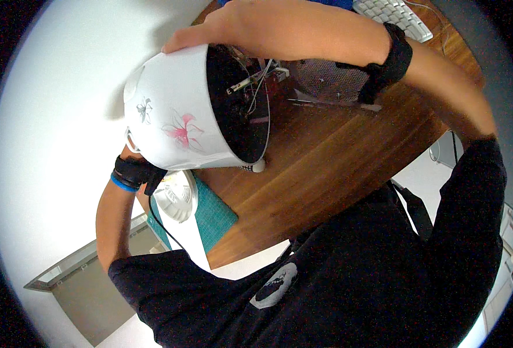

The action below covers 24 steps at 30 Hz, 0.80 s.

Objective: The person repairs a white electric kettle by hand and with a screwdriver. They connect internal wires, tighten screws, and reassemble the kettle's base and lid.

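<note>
White flowered shell [158, 116] at 10 o'clock in view, tipped, mouth toward 3 o'clock, wires [260, 84] showing there; right hand [230, 26] over its 12 o'clock side, 1 digit out along the wall, can't tell how the other fingers sit. Left hand [131, 152] at its 8 o'clock side, mostly hidden, can't tell if gripping or spread. White vented disc [178, 197] at shell's 6 o'clock, keyboard [394, 16] at view's 1 o'clock.
</note>
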Available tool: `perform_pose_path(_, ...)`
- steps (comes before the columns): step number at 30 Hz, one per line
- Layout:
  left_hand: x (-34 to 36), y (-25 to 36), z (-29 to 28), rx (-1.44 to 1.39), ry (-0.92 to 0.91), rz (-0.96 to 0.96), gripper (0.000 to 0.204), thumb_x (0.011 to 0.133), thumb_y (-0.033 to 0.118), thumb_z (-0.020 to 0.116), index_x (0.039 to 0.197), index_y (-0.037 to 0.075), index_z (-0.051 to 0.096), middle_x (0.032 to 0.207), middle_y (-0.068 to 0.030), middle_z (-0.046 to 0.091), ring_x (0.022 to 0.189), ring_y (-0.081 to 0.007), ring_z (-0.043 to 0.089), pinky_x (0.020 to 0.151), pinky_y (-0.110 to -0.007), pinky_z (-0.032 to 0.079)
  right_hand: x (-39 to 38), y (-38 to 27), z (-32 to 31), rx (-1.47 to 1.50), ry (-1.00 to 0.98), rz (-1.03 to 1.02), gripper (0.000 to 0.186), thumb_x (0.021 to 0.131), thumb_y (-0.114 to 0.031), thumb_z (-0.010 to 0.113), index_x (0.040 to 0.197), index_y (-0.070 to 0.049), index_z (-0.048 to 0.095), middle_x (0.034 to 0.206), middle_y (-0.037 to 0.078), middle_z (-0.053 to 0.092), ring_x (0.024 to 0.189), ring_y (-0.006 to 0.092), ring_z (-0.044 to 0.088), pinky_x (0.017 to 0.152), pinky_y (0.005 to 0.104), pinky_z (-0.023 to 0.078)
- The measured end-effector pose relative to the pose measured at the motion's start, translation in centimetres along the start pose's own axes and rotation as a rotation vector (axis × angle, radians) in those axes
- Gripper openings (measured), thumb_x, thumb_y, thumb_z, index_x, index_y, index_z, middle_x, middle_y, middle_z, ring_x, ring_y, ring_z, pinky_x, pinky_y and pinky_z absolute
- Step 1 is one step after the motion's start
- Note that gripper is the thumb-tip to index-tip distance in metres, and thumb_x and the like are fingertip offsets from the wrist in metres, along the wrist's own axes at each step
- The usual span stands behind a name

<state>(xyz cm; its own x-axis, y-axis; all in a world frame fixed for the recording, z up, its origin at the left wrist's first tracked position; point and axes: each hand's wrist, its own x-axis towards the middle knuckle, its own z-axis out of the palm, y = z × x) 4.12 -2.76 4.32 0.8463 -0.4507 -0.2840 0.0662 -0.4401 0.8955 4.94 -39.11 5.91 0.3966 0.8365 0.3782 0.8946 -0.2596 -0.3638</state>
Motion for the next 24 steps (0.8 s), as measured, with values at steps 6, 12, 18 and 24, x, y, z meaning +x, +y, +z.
perform_pose_path(6,0.1,0.3,0.4,0.022,0.002,-0.009,0.068,0.097,0.042,0.070,0.148,0.003,0.050,0.143,-0.0174,0.061,0.127,-0.0307,0.061,0.109,-0.045,0.049,0.4,0.9,3.4,-0.160,0.152,-0.011,0.052,0.103,-0.001,0.052,0.154,0.001,0.042,0.090,0.015,0.064,0.078,0.0267,0.069,0.066,0.0359,0.057)
perform_pose_path(12,0.7,1.0,0.7,0.051,-0.013,0.008,0.066,0.096,0.040,0.071,0.147,0.003,0.051,0.141,-0.0173,0.062,0.126,-0.0306,0.062,0.108,-0.045,0.050,0.6,1.0,3.7,-0.260,0.246,-0.104,0.044,0.104,-0.002,0.049,0.148,0.002,0.045,0.095,0.019,0.065,0.084,0.0281,0.069,0.069,0.0378,0.058)
perform_pose_path(18,-1.6,0.2,0.7,0.069,0.025,-0.027,0.065,0.095,0.039,0.072,0.146,0.003,0.052,0.140,-0.0172,0.063,0.124,-0.0305,0.063,0.107,-0.044,0.051,0.9,0.4,4.3,-0.063,0.224,-0.077,0.043,0.106,-0.004,0.050,0.148,-0.001,0.046,0.095,0.019,0.066,0.089,0.0290,0.073,0.073,0.0369,0.060)
perform_pose_path(24,-0.8,0.6,1.1,0.144,0.003,0.009,0.064,0.095,0.038,0.073,0.144,0.003,0.054,0.138,-0.0171,0.064,0.123,-0.0304,0.064,0.106,-0.044,0.051,0.6,2.0,4.4,0.223,0.255,-0.064,0.053,0.106,-0.010,0.053,0.158,-0.004,0.041,0.099,0.024,0.071,0.085,0.0300,0.075,0.074,0.0383,0.061)
